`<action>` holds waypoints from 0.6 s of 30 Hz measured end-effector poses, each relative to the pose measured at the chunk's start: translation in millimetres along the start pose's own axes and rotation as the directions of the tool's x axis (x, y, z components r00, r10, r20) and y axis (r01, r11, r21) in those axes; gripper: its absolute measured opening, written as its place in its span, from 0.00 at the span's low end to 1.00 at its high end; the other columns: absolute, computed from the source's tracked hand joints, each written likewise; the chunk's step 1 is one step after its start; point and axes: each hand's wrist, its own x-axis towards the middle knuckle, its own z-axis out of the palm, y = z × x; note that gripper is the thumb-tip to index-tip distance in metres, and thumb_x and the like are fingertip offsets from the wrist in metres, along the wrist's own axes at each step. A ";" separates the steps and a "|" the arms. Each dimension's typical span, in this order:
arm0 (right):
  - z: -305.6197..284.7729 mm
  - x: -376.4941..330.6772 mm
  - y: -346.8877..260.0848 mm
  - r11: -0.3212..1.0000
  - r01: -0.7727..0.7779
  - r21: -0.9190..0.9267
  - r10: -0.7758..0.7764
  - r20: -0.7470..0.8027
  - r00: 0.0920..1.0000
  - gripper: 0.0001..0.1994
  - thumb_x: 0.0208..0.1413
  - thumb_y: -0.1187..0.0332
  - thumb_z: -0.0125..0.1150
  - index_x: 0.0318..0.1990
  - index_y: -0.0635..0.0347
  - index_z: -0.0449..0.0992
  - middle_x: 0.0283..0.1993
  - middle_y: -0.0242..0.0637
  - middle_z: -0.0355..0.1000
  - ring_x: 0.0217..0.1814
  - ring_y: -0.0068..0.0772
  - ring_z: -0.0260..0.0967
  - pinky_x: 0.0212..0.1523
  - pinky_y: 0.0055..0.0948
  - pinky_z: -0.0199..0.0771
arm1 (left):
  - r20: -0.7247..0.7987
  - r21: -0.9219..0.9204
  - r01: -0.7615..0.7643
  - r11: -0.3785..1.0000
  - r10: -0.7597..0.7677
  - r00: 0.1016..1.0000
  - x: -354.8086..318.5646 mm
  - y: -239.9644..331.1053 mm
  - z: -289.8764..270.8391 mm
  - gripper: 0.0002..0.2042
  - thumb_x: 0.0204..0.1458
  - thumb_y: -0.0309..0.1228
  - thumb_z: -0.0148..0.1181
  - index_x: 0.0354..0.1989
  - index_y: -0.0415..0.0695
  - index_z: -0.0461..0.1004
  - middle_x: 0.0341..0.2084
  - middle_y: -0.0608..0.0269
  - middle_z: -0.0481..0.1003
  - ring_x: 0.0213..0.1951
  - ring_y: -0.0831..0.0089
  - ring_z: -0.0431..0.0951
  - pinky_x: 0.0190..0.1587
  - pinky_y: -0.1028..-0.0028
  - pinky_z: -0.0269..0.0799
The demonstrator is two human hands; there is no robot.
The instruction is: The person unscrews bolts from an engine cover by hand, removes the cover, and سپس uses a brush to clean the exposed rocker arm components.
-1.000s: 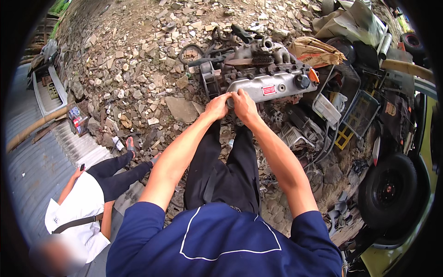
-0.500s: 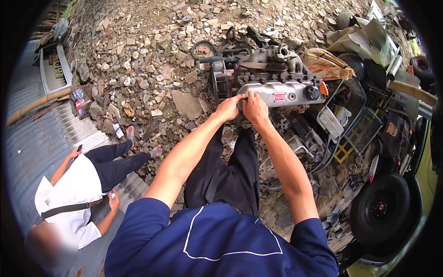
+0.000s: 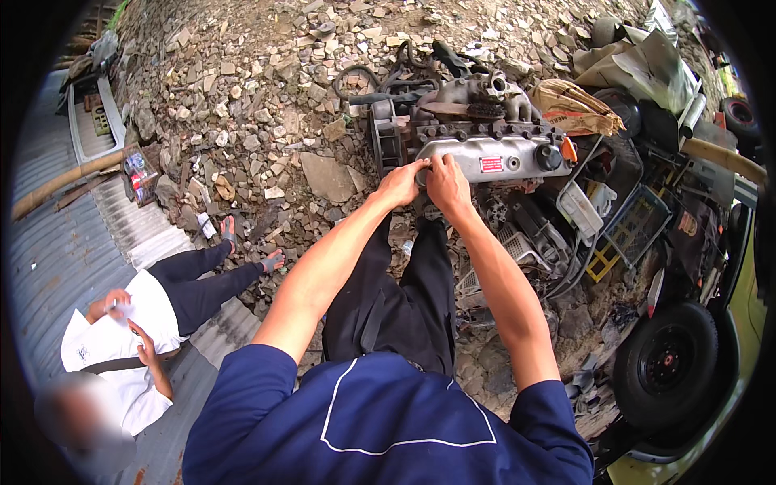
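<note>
A greyish engine [image 3: 391,133] rests on the stony ground in front of me, its silver valve cover [image 3: 469,156] facing my side. At the near left corner of that cover, my left hand [image 3: 401,185] has its fingers pinched together. Right beside it my right hand [image 3: 449,187] is closed too, thumb and fingers bunched at the same corner. Whatever lies between the fingertips is too small to make out. A black round cap [image 3: 549,157] sits at the cover's right end, near an orange part [image 3: 569,151]. On top lies what looks like a dark-bristled brush [image 3: 485,114].
To the left, a person in a white shirt [image 3: 153,303] stands by corrugated metal sheets [image 3: 77,259]. Right of the engine are a brown paper sack [image 3: 575,107], plastic crates [image 3: 638,226], scrap parts and a black wheel [image 3: 668,365]. Rubble [image 3: 242,97] covers the ground beyond.
Both my hands stay at the cover's corner, with only a slight shift of the fingers. The person in white has brought both hands up together in front of the chest.
</note>
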 end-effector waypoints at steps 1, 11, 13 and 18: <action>1.7 1.9 -1.2 0.997 -0.079 -0.022 0.080 0.055 0.995 0.06 0.59 0.71 0.54 0.41 0.62 0.71 0.40 0.50 0.71 0.44 0.55 0.74 0.40 0.46 0.80 | -0.037 0.004 -0.041 0.999 0.041 0.998 0.4 -4.7 2.4 0.31 0.48 0.20 0.49 0.66 0.49 0.65 0.46 0.37 0.77 0.50 0.43 0.77 0.52 0.51 0.73; 14.6 2.4 7.0 0.994 0.038 -0.099 -0.031 0.074 0.997 0.07 0.59 0.71 0.53 0.41 0.62 0.73 0.40 0.46 0.72 0.44 0.49 0.75 0.39 0.42 0.81 | -0.036 0.041 -0.020 0.999 0.022 0.999 1.5 -5.9 3.0 0.31 0.49 0.21 0.50 0.67 0.48 0.65 0.45 0.38 0.78 0.50 0.43 0.77 0.53 0.51 0.72; 14.3 1.9 11.3 0.986 0.125 -0.110 -0.117 0.077 0.990 0.08 0.57 0.73 0.54 0.43 0.62 0.75 0.42 0.43 0.71 0.46 0.47 0.74 0.40 0.40 0.82 | -0.029 0.044 -0.007 0.999 0.009 1.000 2.0 -5.3 2.6 0.32 0.49 0.21 0.50 0.67 0.47 0.64 0.45 0.38 0.78 0.50 0.44 0.77 0.52 0.52 0.73; 7.8 2.1 22.6 0.965 0.236 -0.114 -0.218 0.145 0.965 0.14 0.54 0.72 0.57 0.49 0.62 0.75 0.44 0.38 0.71 0.50 0.44 0.71 0.43 0.39 0.81 | -0.056 0.032 -0.056 0.998 0.058 0.997 2.9 -11.0 6.8 0.33 0.49 0.21 0.50 0.69 0.48 0.63 0.47 0.39 0.77 0.51 0.45 0.78 0.53 0.54 0.73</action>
